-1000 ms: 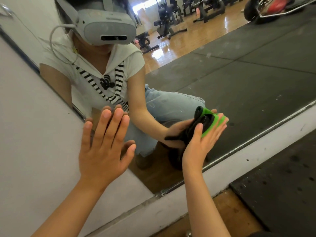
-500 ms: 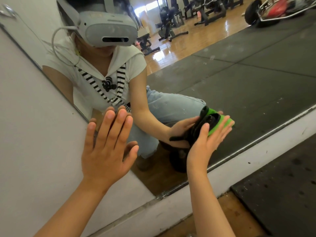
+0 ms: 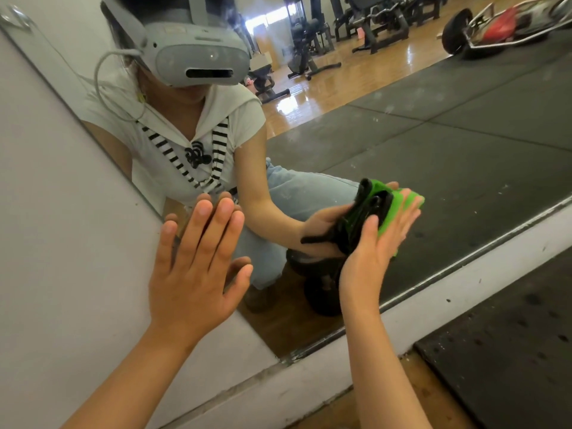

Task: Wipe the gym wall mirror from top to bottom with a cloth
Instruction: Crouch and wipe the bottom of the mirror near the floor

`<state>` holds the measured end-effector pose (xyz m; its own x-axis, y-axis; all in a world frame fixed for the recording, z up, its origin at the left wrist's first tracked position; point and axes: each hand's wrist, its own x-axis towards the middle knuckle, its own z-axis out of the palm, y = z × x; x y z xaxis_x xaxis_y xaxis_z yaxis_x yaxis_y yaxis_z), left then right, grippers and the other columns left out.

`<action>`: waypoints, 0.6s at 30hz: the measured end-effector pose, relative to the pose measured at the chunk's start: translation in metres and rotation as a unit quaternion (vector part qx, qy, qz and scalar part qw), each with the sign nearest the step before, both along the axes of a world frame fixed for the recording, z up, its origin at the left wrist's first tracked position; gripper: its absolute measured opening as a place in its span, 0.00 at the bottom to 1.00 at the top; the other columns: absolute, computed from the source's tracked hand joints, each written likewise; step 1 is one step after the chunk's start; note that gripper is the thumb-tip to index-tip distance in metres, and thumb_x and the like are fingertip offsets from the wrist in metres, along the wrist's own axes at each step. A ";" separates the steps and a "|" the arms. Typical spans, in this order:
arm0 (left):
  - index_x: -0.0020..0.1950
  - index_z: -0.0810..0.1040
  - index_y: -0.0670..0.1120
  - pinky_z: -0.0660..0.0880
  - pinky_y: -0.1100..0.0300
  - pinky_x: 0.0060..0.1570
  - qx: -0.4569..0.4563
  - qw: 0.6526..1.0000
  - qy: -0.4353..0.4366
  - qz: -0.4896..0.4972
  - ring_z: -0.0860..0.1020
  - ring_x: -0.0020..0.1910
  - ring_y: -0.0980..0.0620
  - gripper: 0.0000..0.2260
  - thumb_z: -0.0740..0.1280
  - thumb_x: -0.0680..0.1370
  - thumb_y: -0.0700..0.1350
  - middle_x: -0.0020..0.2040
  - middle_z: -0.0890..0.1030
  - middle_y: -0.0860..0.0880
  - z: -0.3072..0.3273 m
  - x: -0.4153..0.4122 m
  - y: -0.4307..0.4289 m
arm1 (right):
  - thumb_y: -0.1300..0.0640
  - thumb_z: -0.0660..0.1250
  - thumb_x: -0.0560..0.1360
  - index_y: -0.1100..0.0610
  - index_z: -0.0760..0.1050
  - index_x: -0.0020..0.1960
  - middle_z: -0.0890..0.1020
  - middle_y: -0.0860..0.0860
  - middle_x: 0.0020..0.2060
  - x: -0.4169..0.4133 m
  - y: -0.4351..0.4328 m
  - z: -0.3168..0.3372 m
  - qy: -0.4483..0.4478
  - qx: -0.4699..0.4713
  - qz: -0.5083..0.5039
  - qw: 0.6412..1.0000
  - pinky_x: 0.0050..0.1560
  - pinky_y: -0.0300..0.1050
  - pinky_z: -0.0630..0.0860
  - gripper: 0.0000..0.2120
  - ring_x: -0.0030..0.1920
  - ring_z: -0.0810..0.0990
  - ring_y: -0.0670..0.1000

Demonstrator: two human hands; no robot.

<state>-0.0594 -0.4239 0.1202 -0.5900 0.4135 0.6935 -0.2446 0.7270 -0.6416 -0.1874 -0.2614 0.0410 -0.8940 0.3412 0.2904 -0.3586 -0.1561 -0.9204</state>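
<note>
The wall mirror [image 3: 433, 168] fills the upper right of the head view, its bottom edge running diagonally just above the white wall base. My right hand [image 3: 374, 246] presses a green and black cloth [image 3: 387, 216] flat against the lower part of the glass, fingers straight. My left hand [image 3: 198, 267] lies flat with spread fingers on the mirror's left edge, half on the white wall. The glass shows a crouching person's reflection and the mirrored hands.
A white wall [image 3: 55, 243] lies to the left of the mirror and a white base strip [image 3: 464, 283] below it. Black rubber matting [image 3: 510, 360] and a wooden floor strip [image 3: 356, 410] sit beneath. Gym machines appear only as reflections.
My right hand with the cloth has slid slightly right and down along the lower glass. My left hand has stayed pressed in the same place.
</note>
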 end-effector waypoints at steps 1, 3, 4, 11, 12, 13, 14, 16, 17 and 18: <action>0.81 0.55 0.43 0.44 0.47 0.79 0.002 1.000 0.001 0.000 0.47 0.82 0.48 0.30 0.57 0.82 0.54 0.83 0.48 0.48 0.000 0.000 0.000 | 0.51 0.51 0.83 0.40 0.43 0.76 0.44 0.39 0.78 -0.001 -0.001 -0.005 0.009 -0.013 0.000 1.000 0.78 0.50 0.39 0.26 0.77 0.39 0.39; 0.82 0.55 0.44 0.44 0.47 0.79 0.004 1.000 0.000 -0.001 0.47 0.82 0.48 0.30 0.57 0.82 0.54 0.83 0.48 0.48 0.000 0.000 0.001 | 0.51 0.51 0.82 0.42 0.47 0.79 0.51 0.43 0.79 0.000 -0.001 -0.033 -0.064 -0.063 -0.026 0.996 0.78 0.52 0.49 0.27 0.79 0.48 0.44; 0.82 0.55 0.44 0.44 0.47 0.79 0.004 1.000 0.001 -0.001 0.47 0.82 0.48 0.30 0.57 0.82 0.54 0.83 0.48 0.48 0.000 0.000 0.001 | 0.52 0.52 0.83 0.44 0.50 0.80 0.55 0.45 0.78 -0.002 -0.002 -0.054 -0.145 -0.103 -0.034 0.983 0.77 0.52 0.54 0.26 0.78 0.54 0.48; 0.82 0.55 0.43 0.43 0.47 0.79 0.008 1.000 -0.002 0.004 0.47 0.82 0.48 0.31 0.58 0.81 0.53 0.83 0.49 0.48 0.000 0.000 0.002 | 0.48 0.50 0.82 0.46 0.46 0.80 0.45 0.48 0.80 0.007 -0.007 -0.021 -0.200 -0.119 -0.016 0.972 0.79 0.54 0.42 0.28 0.79 0.41 0.48; 0.82 0.55 0.43 0.43 0.47 0.79 0.009 1.000 -0.004 0.003 0.47 0.82 0.48 0.31 0.58 0.81 0.53 0.83 0.49 0.48 0.000 0.000 0.002 | 0.46 0.49 0.81 0.44 0.45 0.79 0.43 0.48 0.80 0.014 -0.010 -0.001 -0.124 -0.084 -0.005 0.989 0.79 0.54 0.39 0.29 0.79 0.39 0.46; 0.81 0.55 0.43 0.43 0.47 0.79 0.011 1.000 -0.005 0.002 0.48 0.82 0.48 0.31 0.58 0.81 0.54 0.83 0.49 0.48 0.000 0.001 0.002 | 0.45 0.49 0.81 0.42 0.44 0.78 0.42 0.47 0.80 0.020 -0.013 0.016 -0.046 -0.042 0.004 0.998 0.78 0.52 0.37 0.28 0.79 0.37 0.45; 0.81 0.55 0.44 0.43 0.47 0.79 0.012 1.000 -0.005 0.001 0.48 0.82 0.48 0.31 0.58 0.81 0.54 0.83 0.49 0.48 0.000 0.001 0.002 | 0.44 0.48 0.81 0.40 0.44 0.77 0.42 0.46 0.80 0.024 -0.016 0.027 0.019 -0.006 0.010 1.000 0.78 0.51 0.35 0.26 0.78 0.36 0.44; 0.82 0.55 0.44 0.43 0.47 0.79 0.011 1.000 -0.005 0.002 0.47 0.82 0.48 0.31 0.58 0.81 0.54 0.83 0.49 0.48 0.000 0.001 0.002 | 0.43 0.48 0.81 0.34 0.42 0.75 0.42 0.42 0.79 0.024 -0.018 0.028 0.081 0.037 0.005 0.996 0.78 0.51 0.36 0.26 0.78 0.37 0.43; 0.82 0.55 0.44 0.43 0.47 0.79 0.011 1.000 -0.007 0.003 0.47 0.82 0.48 0.31 0.58 0.81 0.54 0.83 0.48 0.48 0.000 0.001 0.002 | 0.43 0.48 0.81 0.30 0.41 0.75 0.43 0.40 0.78 0.020 -0.016 0.019 0.080 0.044 -0.004 0.996 0.78 0.53 0.38 0.26 0.78 0.38 0.43; 0.82 0.54 0.44 0.43 0.47 0.79 0.010 1.000 -0.007 0.004 0.47 0.82 0.48 0.31 0.58 0.81 0.54 0.83 0.48 0.48 0.000 0.001 0.003 | 0.43 0.48 0.81 0.26 0.40 0.73 0.43 0.40 0.78 0.016 -0.015 0.008 0.056 0.038 -0.013 0.998 0.78 0.54 0.40 0.27 0.79 0.40 0.43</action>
